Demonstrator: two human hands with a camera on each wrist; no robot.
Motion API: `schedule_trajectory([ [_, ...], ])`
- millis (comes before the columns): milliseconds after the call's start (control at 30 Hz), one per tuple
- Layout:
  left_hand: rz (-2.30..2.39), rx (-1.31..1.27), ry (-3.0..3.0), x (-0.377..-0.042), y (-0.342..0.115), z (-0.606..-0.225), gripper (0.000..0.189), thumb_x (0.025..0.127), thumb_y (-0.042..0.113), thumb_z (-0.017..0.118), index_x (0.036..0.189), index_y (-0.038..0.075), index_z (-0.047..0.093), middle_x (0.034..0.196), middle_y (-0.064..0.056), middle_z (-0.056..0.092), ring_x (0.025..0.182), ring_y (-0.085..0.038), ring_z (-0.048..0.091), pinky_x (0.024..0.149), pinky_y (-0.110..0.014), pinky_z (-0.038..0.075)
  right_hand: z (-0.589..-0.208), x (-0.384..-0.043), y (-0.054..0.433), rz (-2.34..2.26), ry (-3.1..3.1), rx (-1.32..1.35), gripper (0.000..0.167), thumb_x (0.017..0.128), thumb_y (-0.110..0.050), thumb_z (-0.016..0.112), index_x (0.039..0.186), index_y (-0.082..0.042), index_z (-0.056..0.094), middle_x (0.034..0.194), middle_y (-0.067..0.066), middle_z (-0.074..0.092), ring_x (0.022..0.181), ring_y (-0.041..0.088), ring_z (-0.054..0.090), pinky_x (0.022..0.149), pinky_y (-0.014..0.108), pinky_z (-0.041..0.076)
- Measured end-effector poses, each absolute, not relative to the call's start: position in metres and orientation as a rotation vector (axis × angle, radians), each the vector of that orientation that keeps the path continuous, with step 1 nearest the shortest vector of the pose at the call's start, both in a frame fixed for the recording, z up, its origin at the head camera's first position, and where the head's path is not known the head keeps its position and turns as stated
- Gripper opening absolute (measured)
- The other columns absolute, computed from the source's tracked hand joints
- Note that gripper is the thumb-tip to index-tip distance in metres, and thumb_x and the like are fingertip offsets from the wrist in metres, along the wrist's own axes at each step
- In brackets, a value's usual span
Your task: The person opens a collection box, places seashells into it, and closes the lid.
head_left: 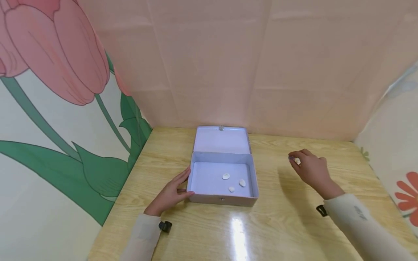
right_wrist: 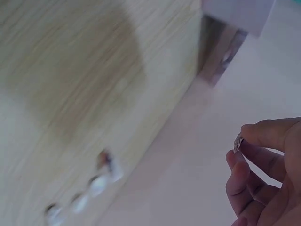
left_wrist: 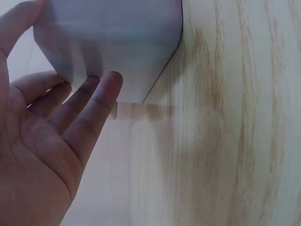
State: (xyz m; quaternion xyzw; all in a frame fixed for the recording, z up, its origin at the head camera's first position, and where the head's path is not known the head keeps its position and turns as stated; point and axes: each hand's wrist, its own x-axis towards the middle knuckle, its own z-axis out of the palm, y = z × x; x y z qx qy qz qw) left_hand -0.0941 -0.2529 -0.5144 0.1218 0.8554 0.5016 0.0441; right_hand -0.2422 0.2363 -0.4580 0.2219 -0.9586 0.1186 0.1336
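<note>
A pale lilac box (head_left: 222,200) stands with its hinged lid (head_left: 221,139) open toward the back wall. Three small white shells (head_left: 242,183) lie on its floor, in the right half. My left hand (head_left: 171,194) is at the box's left side, fingers fairly straight along the side wall and thumb at the front corner; the left wrist view shows its fingertips (left_wrist: 112,80) against the wall. Right of the box, above the table, my right hand (head_left: 311,170) pinches a small patterned shell (right_wrist: 238,142) between thumb and fingers.
Several blurred whitish pieces (right_wrist: 98,185) stand in a row on the wooden table (head_left: 271,224) in the right wrist view. A pink cloth wall (head_left: 209,72) rises behind the table; flower-printed panels (head_left: 81,145) border both sides.
</note>
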Motion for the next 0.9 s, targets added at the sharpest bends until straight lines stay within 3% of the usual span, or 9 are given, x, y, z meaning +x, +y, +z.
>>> schedule_trajectory([
  [367,1.526,0.345,2.614,-0.094,-0.252,-0.514,0.085,0.086,0.036,0.074,0.154,0.031,0.023,0.16,0.015,0.015,0.14,-0.014,0.031,0.094,-0.025,0.05,-0.448,-0.233,0.155,0.39,-2.65,0.905,0.02,0.091,-0.027,0.07,0.107,-0.015,0.073,0.101,0.004,0.066,0.066,0.017,0.059,0.049,0.035,0.033],
  [733,1.538,0.367,2.615,-0.093,-0.252,-0.513,0.087,0.086,0.035,0.074,0.155,0.021,0.024,0.16,0.012,0.015,0.14,-0.016,0.032,0.093,-0.025,0.05,-0.442,-0.22,0.1,0.471,-2.657,1.09,0.018,0.09,-0.024,0.072,0.107,-0.017,0.073,0.1,0.0,0.067,0.068,0.012,0.058,0.057,0.036,0.035],
  [900,1.557,0.365,2.588,-0.093,-0.252,-0.513,0.086,0.086,0.036,0.074,0.155,0.027,0.024,0.161,0.012,0.015,0.14,-0.018,0.033,0.094,-0.025,0.05,-0.445,-0.217,0.088,0.468,-2.662,1.116,0.016,0.089,-0.022,0.074,0.104,-0.018,0.074,0.098,-0.002,0.067,0.073,0.013,0.06,0.059,0.036,0.035],
])
